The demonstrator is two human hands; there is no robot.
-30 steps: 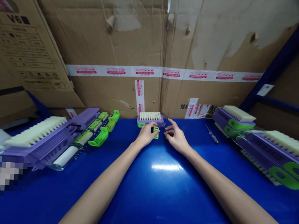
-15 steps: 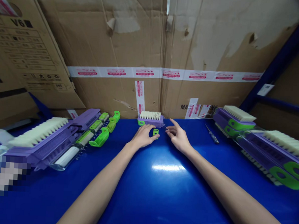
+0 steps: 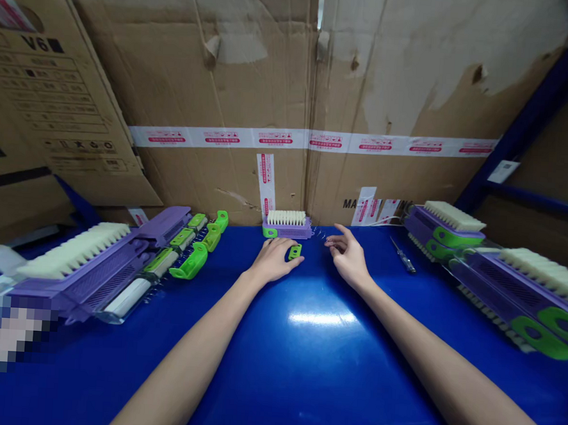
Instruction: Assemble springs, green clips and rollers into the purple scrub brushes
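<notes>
My left hand rests over the blue table, its thumb and curled fingers closed around a small light-green plastic piece with holes in it. My right hand is off to the right with its index finger extended and the others loosely curled, holding nothing I can see. Just beyond the left hand lies a purple brush with cream bristles on top and a green end. Thin, clear or wiry bits lie between that brush and my right hand, too small to make out.
Purple brushes with bristles and green handle parts lie at left. More purple-and-green brushes are stacked at right. A slim screwdriver lies near them. Cardboard walls the back; a blue post rises at right.
My right hand has shifted to the right, away from the left. The left hand has drawn slightly left, and the green piece has turned to a slant.
</notes>
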